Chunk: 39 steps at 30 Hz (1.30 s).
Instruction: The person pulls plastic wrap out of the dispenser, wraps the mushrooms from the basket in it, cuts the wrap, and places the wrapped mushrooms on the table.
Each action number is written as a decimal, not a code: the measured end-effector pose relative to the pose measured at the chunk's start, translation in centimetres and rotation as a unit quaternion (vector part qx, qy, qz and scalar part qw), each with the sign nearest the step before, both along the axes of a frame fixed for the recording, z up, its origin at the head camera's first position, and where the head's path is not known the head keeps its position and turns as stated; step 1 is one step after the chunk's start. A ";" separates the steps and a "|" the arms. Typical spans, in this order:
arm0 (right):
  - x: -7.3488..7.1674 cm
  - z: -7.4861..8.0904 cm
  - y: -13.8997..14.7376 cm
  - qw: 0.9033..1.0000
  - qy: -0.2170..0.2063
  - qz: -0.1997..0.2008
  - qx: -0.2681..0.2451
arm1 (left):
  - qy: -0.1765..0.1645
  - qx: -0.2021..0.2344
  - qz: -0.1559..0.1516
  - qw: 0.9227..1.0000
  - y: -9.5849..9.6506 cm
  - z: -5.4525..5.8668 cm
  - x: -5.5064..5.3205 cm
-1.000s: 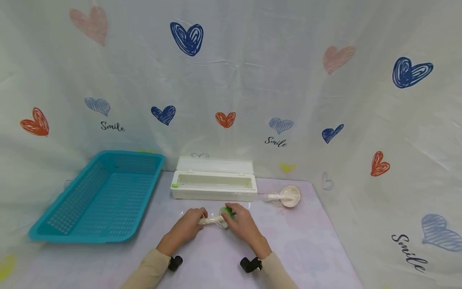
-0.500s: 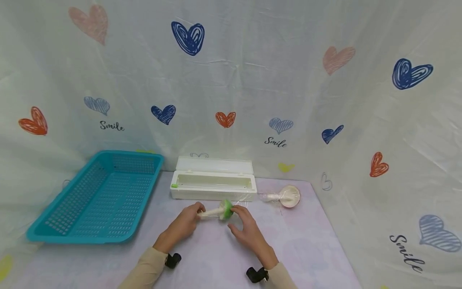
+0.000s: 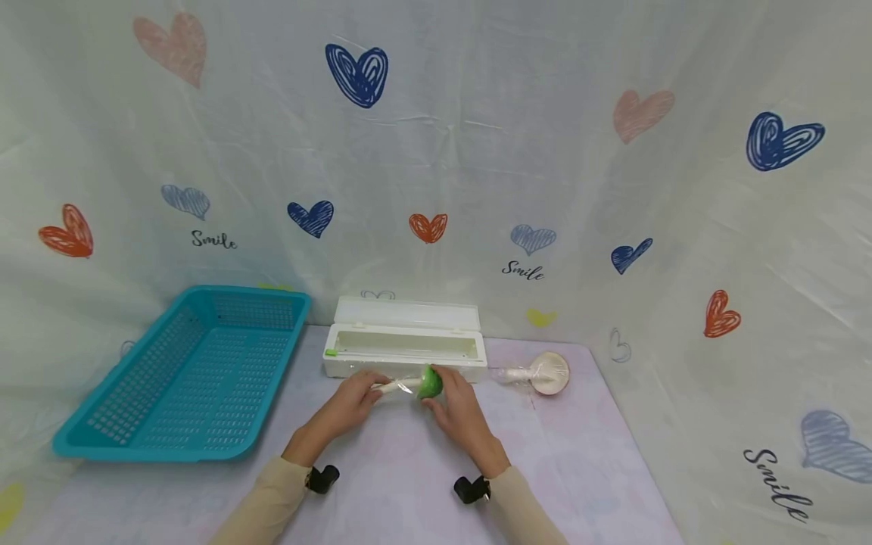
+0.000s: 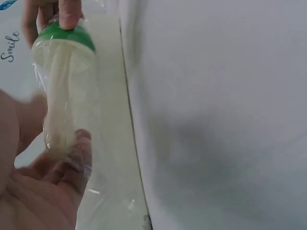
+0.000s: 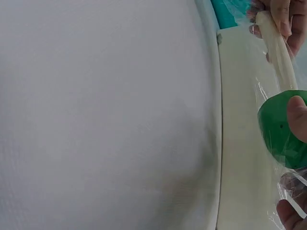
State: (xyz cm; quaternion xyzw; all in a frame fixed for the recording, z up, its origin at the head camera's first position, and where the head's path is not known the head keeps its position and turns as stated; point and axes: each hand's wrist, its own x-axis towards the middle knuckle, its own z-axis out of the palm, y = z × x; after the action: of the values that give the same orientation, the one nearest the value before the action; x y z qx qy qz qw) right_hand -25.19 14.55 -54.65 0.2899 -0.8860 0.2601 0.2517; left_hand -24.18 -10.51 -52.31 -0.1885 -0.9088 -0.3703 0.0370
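Observation:
A mushroom-shaped piece with a green cap (image 3: 431, 384) and white stem (image 4: 58, 91) is wrapped in clear plastic film (image 5: 268, 177). My left hand (image 3: 349, 400) holds the stem end with the film bunched round it. At the other end, my right hand (image 3: 463, 410) grips the green cap, its thumb lying on the cap in the right wrist view. The piece is held nearly level, just in front of a long white box (image 3: 405, 363) whose lid (image 3: 406, 312) stands up. To the right of the box lies another film-wrapped mushroom shape (image 3: 548, 373) with a pale round underside.
A large turquoise basket (image 3: 153, 456) sits at the left of the table (image 3: 395, 484). The white box carries a small green slider (image 3: 331, 353) at its left end. Behind the table hangs a sheet (image 3: 436, 151) printed with hearts.
The mushroom shape has risen slightly towards the box, and its green cap has come into fuller view. My right hand opened away from the cap half a second ago and now grips it again.

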 end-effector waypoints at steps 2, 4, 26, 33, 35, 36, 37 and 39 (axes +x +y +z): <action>-0.2 0.2 0.0 1.000 0.002 -0.009 0.001 | 0.009 0.009 0.010 1.000 0.2 0.0 0.1; -0.3 0.4 0.0 1.000 0.007 -0.010 -0.003 | 0.026 0.011 0.025 0.999 0.3 0.0 0.2; -1.9 1.4 -0.8 1.000 0.009 0.014 0.000 | 0.142 0.018 0.094 0.985 0.7 0.6 0.3; -2.2 1.3 -0.6 0.999 0.010 -0.011 -0.050 | 0.154 0.030 0.096 0.983 0.5 0.7 0.0; -2.1 1.4 -0.7 0.998 0.032 -0.022 -0.058 | 0.154 0.038 0.097 0.983 0.5 0.7 -0.1; -2.0 1.3 -0.7 0.997 0.042 -0.023 -0.058 | 0.152 0.042 0.099 0.983 0.5 0.6 -0.1; -2.0 1.3 -0.8 0.997 0.048 -0.020 -0.055 | 0.150 0.048 0.098 0.983 0.5 0.6 -0.1; -2.0 1.4 -0.8 0.997 0.056 -0.008 -0.042 | 0.147 0.060 0.097 0.982 0.5 0.5 -0.2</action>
State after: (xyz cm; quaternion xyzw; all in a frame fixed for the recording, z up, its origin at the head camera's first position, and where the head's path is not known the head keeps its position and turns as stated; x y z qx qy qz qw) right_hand -27.19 13.75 -53.29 0.2859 -0.8610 0.2783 0.3154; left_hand -24.37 -10.04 -51.78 -0.1494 -0.8836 -0.3868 0.2174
